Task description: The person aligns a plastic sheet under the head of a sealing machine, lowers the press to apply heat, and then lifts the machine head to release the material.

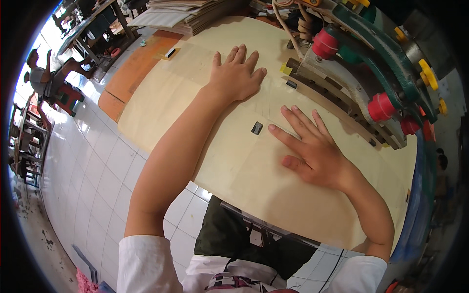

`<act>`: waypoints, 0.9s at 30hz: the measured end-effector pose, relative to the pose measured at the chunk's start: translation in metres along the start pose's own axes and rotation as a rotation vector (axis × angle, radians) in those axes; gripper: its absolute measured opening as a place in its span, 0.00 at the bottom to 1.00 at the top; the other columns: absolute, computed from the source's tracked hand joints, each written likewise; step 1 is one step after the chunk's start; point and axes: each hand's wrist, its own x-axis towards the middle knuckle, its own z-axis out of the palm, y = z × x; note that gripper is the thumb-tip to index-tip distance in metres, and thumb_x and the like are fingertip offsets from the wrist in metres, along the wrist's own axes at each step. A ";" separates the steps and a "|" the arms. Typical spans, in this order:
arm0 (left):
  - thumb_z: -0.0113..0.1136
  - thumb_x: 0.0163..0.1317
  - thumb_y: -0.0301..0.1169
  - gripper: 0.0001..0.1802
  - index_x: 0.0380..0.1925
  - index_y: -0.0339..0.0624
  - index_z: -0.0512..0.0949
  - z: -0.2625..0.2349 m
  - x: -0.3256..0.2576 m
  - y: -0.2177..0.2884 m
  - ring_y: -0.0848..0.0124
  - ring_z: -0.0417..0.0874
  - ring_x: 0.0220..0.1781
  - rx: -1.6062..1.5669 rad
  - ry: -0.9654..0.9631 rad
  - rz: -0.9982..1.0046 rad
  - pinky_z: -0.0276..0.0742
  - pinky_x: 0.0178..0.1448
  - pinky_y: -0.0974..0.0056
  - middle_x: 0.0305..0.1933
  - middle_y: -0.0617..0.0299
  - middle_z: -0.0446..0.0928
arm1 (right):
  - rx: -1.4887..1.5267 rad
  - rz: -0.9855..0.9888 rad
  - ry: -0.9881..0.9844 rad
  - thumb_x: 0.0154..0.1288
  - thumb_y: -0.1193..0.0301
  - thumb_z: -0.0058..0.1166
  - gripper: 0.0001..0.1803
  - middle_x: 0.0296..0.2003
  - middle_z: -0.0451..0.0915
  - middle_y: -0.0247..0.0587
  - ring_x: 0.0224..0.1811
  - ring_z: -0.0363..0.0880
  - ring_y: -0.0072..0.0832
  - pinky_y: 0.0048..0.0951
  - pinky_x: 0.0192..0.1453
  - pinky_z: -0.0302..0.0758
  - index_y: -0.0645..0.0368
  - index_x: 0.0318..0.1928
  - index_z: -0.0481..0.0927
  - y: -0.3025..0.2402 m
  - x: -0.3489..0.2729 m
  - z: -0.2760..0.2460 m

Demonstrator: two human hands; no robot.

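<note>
A large pale cream sheet [195,105], of paper or thin board, covers the table in front of me. My left hand [237,75] lies flat on its far part, fingers spread, holding nothing. Nearer me, my right hand [312,151] is over the sheet with its fingers apart and nothing in them; whether its palm touches the sheet I cannot tell. Just left of its index fingertip lies a small black block [257,128]. Another small dark piece [291,84] sits by the edge of the machine to the right of my left hand.
A green machine [376,58] with red and yellow knobs stands over the sheet's right side. Stacked sheets [181,14] lie at the back. An orange board [132,68] shows at the left, with a small black-and-white piece [170,52] nearby. A person [46,75] sits far left.
</note>
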 end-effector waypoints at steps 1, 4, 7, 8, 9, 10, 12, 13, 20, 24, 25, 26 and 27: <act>0.38 0.75 0.54 0.34 0.74 0.49 0.63 0.000 0.000 -0.001 0.51 0.52 0.83 0.004 0.002 -0.003 0.43 0.80 0.34 0.80 0.45 0.54 | 0.003 0.000 0.000 0.75 0.48 0.45 0.32 0.77 0.53 0.56 0.80 0.50 0.55 0.67 0.78 0.42 0.42 0.75 0.65 -0.001 0.001 -0.001; 0.38 0.75 0.54 0.34 0.74 0.49 0.63 -0.001 -0.001 -0.002 0.51 0.52 0.83 0.001 0.008 -0.005 0.44 0.80 0.35 0.80 0.44 0.54 | 0.000 -0.003 -0.009 0.75 0.48 0.45 0.32 0.77 0.53 0.57 0.80 0.49 0.55 0.68 0.78 0.41 0.40 0.75 0.65 -0.002 0.002 -0.003; 0.38 0.75 0.54 0.34 0.74 0.49 0.63 -0.003 -0.001 -0.002 0.51 0.51 0.83 -0.017 0.007 -0.007 0.43 0.81 0.36 0.80 0.44 0.54 | -0.001 0.000 -0.008 0.75 0.48 0.46 0.32 0.77 0.52 0.57 0.80 0.48 0.55 0.67 0.79 0.40 0.40 0.75 0.65 -0.002 0.001 -0.004; 0.38 0.75 0.54 0.34 0.74 0.49 0.63 -0.003 0.000 -0.001 0.51 0.51 0.83 -0.016 0.004 -0.009 0.43 0.81 0.37 0.80 0.44 0.54 | -0.001 0.001 -0.007 0.75 0.48 0.46 0.32 0.77 0.52 0.57 0.80 0.48 0.54 0.67 0.79 0.40 0.39 0.75 0.64 -0.002 0.001 -0.004; 0.38 0.75 0.54 0.34 0.74 0.50 0.63 -0.004 0.000 -0.001 0.51 0.51 0.83 -0.016 0.001 -0.010 0.43 0.81 0.37 0.80 0.45 0.54 | 0.000 0.000 -0.005 0.75 0.48 0.46 0.32 0.77 0.52 0.57 0.81 0.48 0.54 0.66 0.79 0.40 0.39 0.75 0.64 -0.001 0.001 -0.003; 0.38 0.75 0.54 0.34 0.74 0.50 0.63 -0.004 0.001 -0.002 0.51 0.51 0.83 -0.013 -0.004 -0.012 0.43 0.81 0.37 0.81 0.45 0.54 | -0.001 0.000 -0.004 0.75 0.48 0.46 0.32 0.77 0.52 0.57 0.81 0.48 0.54 0.66 0.79 0.40 0.39 0.75 0.64 -0.001 0.001 -0.003; 0.38 0.75 0.55 0.34 0.74 0.51 0.63 -0.004 0.001 -0.003 0.51 0.50 0.83 -0.006 -0.013 -0.016 0.42 0.81 0.37 0.81 0.45 0.53 | -0.005 -0.003 -0.007 0.75 0.48 0.46 0.32 0.78 0.51 0.57 0.81 0.47 0.53 0.65 0.79 0.40 0.39 0.75 0.64 0.000 0.001 -0.003; 0.38 0.75 0.55 0.34 0.74 0.51 0.63 -0.004 0.002 -0.003 0.51 0.50 0.83 -0.006 -0.016 -0.016 0.42 0.81 0.37 0.81 0.45 0.53 | -0.008 -0.006 -0.007 0.75 0.48 0.45 0.32 0.78 0.51 0.57 0.81 0.47 0.53 0.64 0.80 0.40 0.38 0.76 0.64 0.000 0.002 -0.003; 0.38 0.75 0.56 0.35 0.75 0.51 0.62 -0.006 0.002 -0.003 0.51 0.50 0.83 0.016 -0.035 -0.020 0.42 0.81 0.37 0.81 0.46 0.52 | -0.015 -0.006 -0.008 0.75 0.47 0.45 0.33 0.78 0.51 0.56 0.82 0.45 0.51 0.63 0.80 0.39 0.39 0.76 0.63 0.001 0.001 -0.002; 0.38 0.75 0.56 0.35 0.74 0.51 0.63 -0.004 0.003 -0.005 0.51 0.51 0.83 0.015 -0.015 -0.010 0.42 0.81 0.36 0.81 0.46 0.52 | -0.019 -0.004 -0.009 0.77 0.45 0.40 0.32 0.78 0.50 0.55 0.82 0.44 0.52 0.61 0.81 0.37 0.40 0.76 0.64 0.001 0.001 -0.003; 0.39 0.75 0.56 0.34 0.74 0.51 0.63 -0.003 0.003 -0.006 0.51 0.51 0.83 0.015 -0.007 -0.008 0.43 0.81 0.35 0.81 0.46 0.53 | -0.019 -0.005 -0.011 0.77 0.45 0.40 0.32 0.78 0.50 0.55 0.82 0.44 0.52 0.60 0.81 0.37 0.40 0.76 0.64 0.001 0.001 -0.002; 0.39 0.75 0.55 0.34 0.73 0.50 0.64 -0.002 0.003 -0.007 0.50 0.52 0.83 0.016 0.001 -0.006 0.43 0.80 0.35 0.81 0.46 0.53 | -0.018 -0.007 -0.013 0.76 0.45 0.40 0.33 0.78 0.50 0.55 0.82 0.44 0.52 0.60 0.81 0.37 0.40 0.76 0.64 0.001 0.001 -0.002; 0.40 0.75 0.55 0.34 0.73 0.50 0.64 -0.002 0.002 -0.007 0.50 0.52 0.83 0.017 0.010 -0.004 0.43 0.80 0.34 0.81 0.45 0.54 | -0.016 -0.010 -0.011 0.76 0.45 0.41 0.32 0.78 0.50 0.55 0.82 0.44 0.52 0.61 0.81 0.37 0.40 0.76 0.64 0.000 0.001 -0.002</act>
